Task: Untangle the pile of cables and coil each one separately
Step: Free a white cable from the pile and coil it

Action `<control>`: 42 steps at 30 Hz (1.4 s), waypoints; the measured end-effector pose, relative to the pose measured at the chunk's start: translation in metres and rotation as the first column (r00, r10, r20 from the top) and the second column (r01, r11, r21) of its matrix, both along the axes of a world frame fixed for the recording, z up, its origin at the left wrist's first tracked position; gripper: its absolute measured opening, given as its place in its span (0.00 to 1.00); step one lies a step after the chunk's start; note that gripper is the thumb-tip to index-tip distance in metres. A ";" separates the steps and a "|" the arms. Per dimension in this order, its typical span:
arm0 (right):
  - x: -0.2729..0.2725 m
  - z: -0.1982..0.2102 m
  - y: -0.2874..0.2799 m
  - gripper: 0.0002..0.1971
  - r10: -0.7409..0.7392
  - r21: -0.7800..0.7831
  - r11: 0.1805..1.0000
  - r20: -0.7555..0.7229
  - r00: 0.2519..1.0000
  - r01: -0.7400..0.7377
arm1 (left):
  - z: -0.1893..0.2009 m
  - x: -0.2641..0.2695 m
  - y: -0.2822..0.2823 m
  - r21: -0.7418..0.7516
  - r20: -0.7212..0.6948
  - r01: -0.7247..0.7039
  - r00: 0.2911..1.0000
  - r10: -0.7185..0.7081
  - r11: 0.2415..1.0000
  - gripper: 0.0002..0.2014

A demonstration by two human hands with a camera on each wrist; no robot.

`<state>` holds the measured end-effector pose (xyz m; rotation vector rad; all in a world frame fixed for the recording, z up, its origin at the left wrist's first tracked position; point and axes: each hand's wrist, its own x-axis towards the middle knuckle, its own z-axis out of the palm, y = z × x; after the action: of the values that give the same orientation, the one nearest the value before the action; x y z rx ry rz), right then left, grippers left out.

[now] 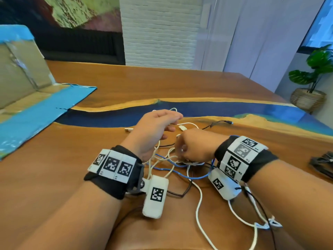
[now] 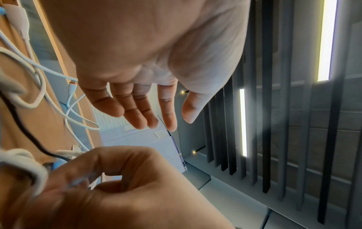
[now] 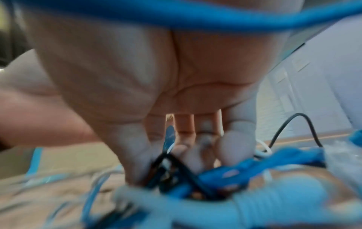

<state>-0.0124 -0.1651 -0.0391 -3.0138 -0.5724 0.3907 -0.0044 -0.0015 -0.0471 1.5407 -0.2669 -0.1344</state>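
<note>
A tangle of white, blue and black cables [image 1: 173,166] lies on the wooden table [image 1: 54,159] in front of me. My right hand [image 1: 181,150] reaches down into the pile with curled fingers. In the right wrist view, blurred, the right hand [image 3: 172,156] pinches black and blue strands [image 3: 176,173]. My left hand [image 1: 173,123] hovers just above and to the left with straight fingers. The left wrist view shows the left hand [image 2: 169,122] holding nothing, and the right hand [image 2: 82,184] below it. A white cable [image 2: 35,65] runs past the left hand's side.
An open cardboard box [image 1: 21,78] with blue tape stands at the far left. A separate bundle of black cable [image 1: 322,164] lies at the right edge. A black cable end [image 1: 224,121] and a white plug [image 1: 128,130] lie beyond the hands. A potted plant [image 1: 314,69] stands past the table's right corner.
</note>
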 end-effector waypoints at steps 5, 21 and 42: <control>0.014 0.014 -0.006 0.10 -0.160 0.423 0.898 0.067 0.985 0.117 | 0.004 0.002 0.003 -0.028 -0.010 -0.062 0.998 0.062 0.998 0.05; -0.007 0.049 -0.064 0.08 -0.565 0.998 0.032 0.057 0.823 -0.047 | 0.015 0.005 0.014 -0.010 0.108 -0.188 0.976 0.188 0.982 0.09; -0.010 0.089 -0.117 0.13 -0.613 0.946 -0.119 0.168 0.772 -0.301 | 0.008 0.010 0.021 0.155 0.158 -0.075 0.986 0.050 0.985 0.20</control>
<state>-0.0223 -0.2820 0.0503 -1.3802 -0.1774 -0.8223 0.0060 0.0200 -0.0392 1.7209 -0.3353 0.0130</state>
